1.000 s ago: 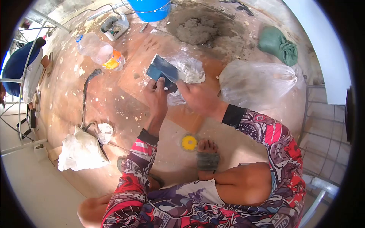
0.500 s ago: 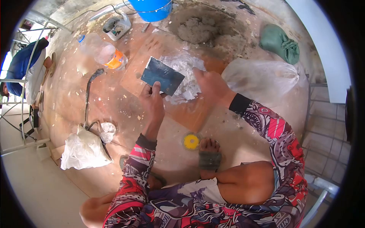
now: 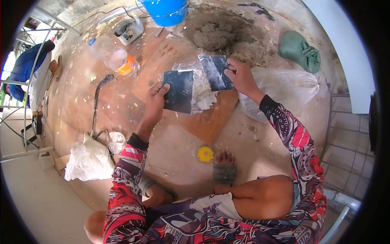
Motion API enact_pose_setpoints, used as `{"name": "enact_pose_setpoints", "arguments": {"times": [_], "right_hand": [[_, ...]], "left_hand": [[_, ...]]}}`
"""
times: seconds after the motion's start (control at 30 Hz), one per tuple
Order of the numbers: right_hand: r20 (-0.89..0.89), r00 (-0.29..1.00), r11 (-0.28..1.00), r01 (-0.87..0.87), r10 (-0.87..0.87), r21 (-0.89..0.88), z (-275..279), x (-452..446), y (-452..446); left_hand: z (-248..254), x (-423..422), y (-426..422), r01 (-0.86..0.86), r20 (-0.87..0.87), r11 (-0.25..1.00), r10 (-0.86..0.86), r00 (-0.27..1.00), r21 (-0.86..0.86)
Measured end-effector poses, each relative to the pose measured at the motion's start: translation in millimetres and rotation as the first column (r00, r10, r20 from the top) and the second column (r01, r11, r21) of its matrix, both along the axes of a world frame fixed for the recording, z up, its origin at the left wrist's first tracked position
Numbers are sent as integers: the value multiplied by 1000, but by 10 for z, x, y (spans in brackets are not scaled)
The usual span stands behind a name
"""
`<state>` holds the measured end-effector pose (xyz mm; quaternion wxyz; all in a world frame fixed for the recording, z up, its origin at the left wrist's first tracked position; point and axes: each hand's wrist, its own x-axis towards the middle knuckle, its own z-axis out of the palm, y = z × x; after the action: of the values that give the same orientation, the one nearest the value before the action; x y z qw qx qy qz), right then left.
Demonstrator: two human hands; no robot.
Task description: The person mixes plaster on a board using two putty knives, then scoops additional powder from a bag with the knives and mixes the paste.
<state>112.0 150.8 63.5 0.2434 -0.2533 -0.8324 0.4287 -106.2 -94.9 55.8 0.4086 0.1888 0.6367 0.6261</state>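
Note:
My left hand [image 3: 154, 101] is closed on the edge of a dark rectangular plate [image 3: 179, 92], thumb on its face. In my right hand [image 3: 242, 78] is a second dark rectangular plate [image 3: 216, 72], its surface smeared with white. Both plates are held over a heap of white powdery material [image 3: 202, 94], one at each side of it. The heap lies on a reddish-brown board [image 3: 213, 124] on the floor, and the plates hide part of it.
Grey mortar [image 3: 214, 35] and a blue bucket [image 3: 164, 12] are beyond the board. A plastic bottle [image 3: 109, 57], white bag [image 3: 87, 158] and yellow disc [image 3: 205, 153] lie around. Right are a clear plastic bag [image 3: 284, 87] and green sack [image 3: 298, 51]. Another person [image 3: 30, 67] bends at far left.
The second plate now shows in my right hand, which has moved right and up from the white heap. My left hand's plate has turned more upright and shifted slightly lower.

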Motion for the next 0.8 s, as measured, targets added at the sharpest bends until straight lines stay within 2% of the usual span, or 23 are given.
{"name": "enact_pose_setpoints", "arguments": {"times": [0.07, 0.1, 0.17, 0.23, 0.3, 0.4, 0.5, 0.7, 0.8], "right_hand": [[-97, 995, 982, -23, 5, -185, -204, -21, 90], [-104, 995, 931, -24, -15, -364, -147, -18, 59], [-108, 992, 733, -32, -57, -680, 36, -39, -83], [-117, 991, 654, -42, -71, -755, -30, -53, -117], [-138, 987, 583, -67, -78, -810, -101, -73, -156], [-238, 962, 473, -149, -134, -868, -137, -98, -243], [-247, 956, 455, -151, -158, -877, -35, -78, -361], [-248, 959, 467, -158, -138, -870, 4, -28, -413], [-269, 960, 436, -208, -82, -876, 32, -25, -445]], "left_hand": [[153, 70, 66, -18, 204, 999, 25, 979, -37], [210, 96, 93, -23, 302, 998, 40, 952, -58], [-45, 44, 161, 4, 388, 1000, 0, 922, -9], [-158, 28, 244, 22, 442, 999, -34, 896, 33], [-209, 92, 348, 36, 468, 997, -62, 881, 65], [-149, 232, 453, -45, 535, 992, -24, 844, 116], [-222, 264, 558, -130, 598, 984, 33, 801, 120], [-357, 169, 645, -139, 538, 971, 14, 843, 192], [-496, 32, 726, -216, 567, 970, 116, 816, 112]]}}
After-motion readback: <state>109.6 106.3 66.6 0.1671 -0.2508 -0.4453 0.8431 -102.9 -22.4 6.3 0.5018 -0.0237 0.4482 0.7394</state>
